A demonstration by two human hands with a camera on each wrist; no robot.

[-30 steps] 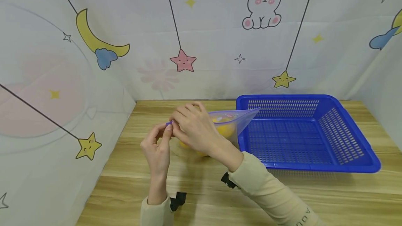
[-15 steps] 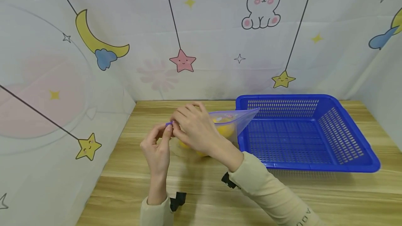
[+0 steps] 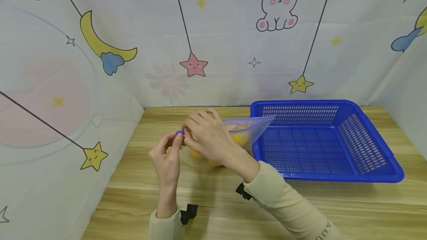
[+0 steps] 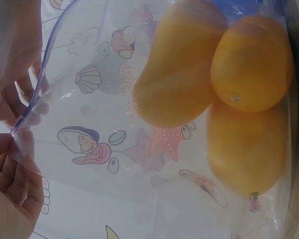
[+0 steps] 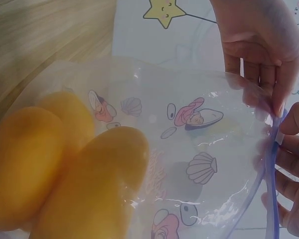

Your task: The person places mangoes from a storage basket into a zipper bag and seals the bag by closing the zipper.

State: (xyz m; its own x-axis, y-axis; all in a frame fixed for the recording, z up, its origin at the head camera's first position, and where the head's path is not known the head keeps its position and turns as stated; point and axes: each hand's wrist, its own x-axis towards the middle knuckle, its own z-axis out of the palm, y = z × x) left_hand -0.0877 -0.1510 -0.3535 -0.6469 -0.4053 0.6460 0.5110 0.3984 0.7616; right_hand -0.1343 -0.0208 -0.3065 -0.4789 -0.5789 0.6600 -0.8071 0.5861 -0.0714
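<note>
A clear zip bag (image 3: 261,127) with a purple seal and sea-creature prints stands on the table, its mouth upward. Inside it are yellow mangoes (image 4: 251,64), three showing in the left wrist view. My left hand (image 3: 168,158) pinches the left end of the seal (image 5: 272,174) between thumb and fingers. Right beside it, my right hand (image 3: 211,136) grips the same seal, thumb and forefinger at a small slider-like piece (image 4: 18,121). Toward the right, the two edges of the mouth stand apart. From the head, the right hand covers part of the bag.
A blue plastic basket (image 3: 333,178) with slotted walls stands to the right, and the bag's right corner overlaps its left rim. Behind the wooden table (image 3: 140,195) hangs a white cloth (image 3: 227,40) printed with stars and a rabbit.
My right hand's fingertips have edged very slightly right along the seal. The left hand, bag and basket look the same.
</note>
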